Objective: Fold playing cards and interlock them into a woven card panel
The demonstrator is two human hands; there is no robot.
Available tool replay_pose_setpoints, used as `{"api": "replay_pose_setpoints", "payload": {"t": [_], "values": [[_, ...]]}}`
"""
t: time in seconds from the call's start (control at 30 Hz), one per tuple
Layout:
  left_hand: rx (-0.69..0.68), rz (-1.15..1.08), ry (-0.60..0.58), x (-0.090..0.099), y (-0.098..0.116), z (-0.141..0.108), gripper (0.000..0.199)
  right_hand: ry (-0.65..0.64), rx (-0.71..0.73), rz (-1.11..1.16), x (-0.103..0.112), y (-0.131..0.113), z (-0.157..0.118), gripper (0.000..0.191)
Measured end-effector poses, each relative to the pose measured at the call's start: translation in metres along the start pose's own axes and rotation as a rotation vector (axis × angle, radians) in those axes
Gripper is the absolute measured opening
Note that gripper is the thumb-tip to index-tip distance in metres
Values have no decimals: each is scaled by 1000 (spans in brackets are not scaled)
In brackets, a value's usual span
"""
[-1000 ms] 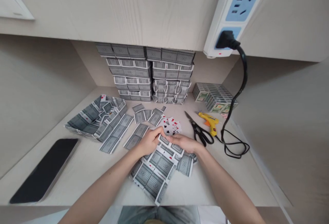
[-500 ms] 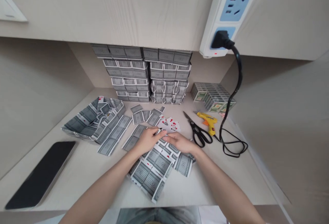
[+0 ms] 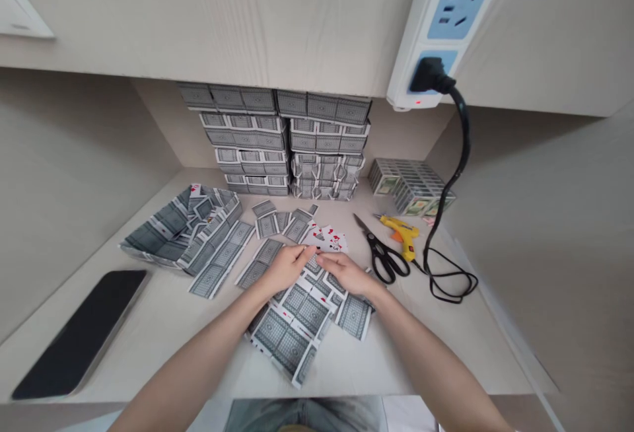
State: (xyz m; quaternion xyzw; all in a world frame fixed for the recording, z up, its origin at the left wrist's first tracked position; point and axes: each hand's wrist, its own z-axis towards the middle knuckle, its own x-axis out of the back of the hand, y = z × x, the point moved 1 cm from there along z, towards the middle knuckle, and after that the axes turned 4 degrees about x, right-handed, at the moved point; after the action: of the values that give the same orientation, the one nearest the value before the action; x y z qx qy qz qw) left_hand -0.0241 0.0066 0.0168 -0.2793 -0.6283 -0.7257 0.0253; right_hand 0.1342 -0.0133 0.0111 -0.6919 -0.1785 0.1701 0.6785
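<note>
Creases are the main risk. Card piece [image 3: 290, 329] lies at a slant in front of me, mid-desk, near end towards the desk's front edge. Left hand [image 3: 286, 268] and right hand [image 3: 347, 272] are both at its far end, thumbs and forefingers pinched in on the far edge, nearly meeting. Undersides of my fingers are hidden, so can't tell how hard they press.

Failure modes, my read:
- Uneven pinch: one thumb pushes more, thin card kinks or a seam pops. Joints look like overlapped card strips, so weak in peel.
- Twist: only the far end is held, so the near end could swing or flex.
- Snag: loose card [image 3: 355, 316] sits right beside the piece, by my right wrist. Could drag along or get caught under it. Same for face-up cards [image 3: 327, 239] just past my fingertips.
- Right elbow or wrist drifting out: scissors [image 3: 387, 255] are near, glue gun [image 3: 406, 232] just past them. Gun seems wired to the power strip [image 3: 448, 22], red light on. Can't tell if the nozzle is hot; treat as hot. Looped cord [image 3: 453, 298] could catch an arm and pull the gun over.
</note>
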Motion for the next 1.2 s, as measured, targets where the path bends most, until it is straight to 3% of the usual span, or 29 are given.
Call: {"api": "replay_pose_setpoints", "payload": {"t": [0.2, 0.43, 0.57, 0.7, 0.83, 0.93, 1.1, 1.2], "values": [[-15, 188, 68, -1, 0, 0, 41, 24, -25, -75, 0, 6, 1, 40], [42, 120, 107, -2, 1, -1, 46, 6, -21, -28, -1, 3, 1, 41], [187, -218, 34, 7, 3, 3, 41, 49, -81, 92, 1, -1, 1, 39], [357, -711, -145, 31, 6, 7, 56, 234, -77, 241, 9, -4, 3, 34], [391, -880, -162, 60, 8, 8, 72, 412, -3, 346, 16, -6, 4, 31], [371, -952, -133, 70, 8, 6, 76, 536, 50, 366, 19, -5, 4, 33], [366, -882, -33, 56, 6, 4, 52, 706, 135, 305, 24, -4, 4, 37], [319, -774, 92, 39, 3, 4, 55, 634, 126, 231, 23, -2, 4, 39]]}}
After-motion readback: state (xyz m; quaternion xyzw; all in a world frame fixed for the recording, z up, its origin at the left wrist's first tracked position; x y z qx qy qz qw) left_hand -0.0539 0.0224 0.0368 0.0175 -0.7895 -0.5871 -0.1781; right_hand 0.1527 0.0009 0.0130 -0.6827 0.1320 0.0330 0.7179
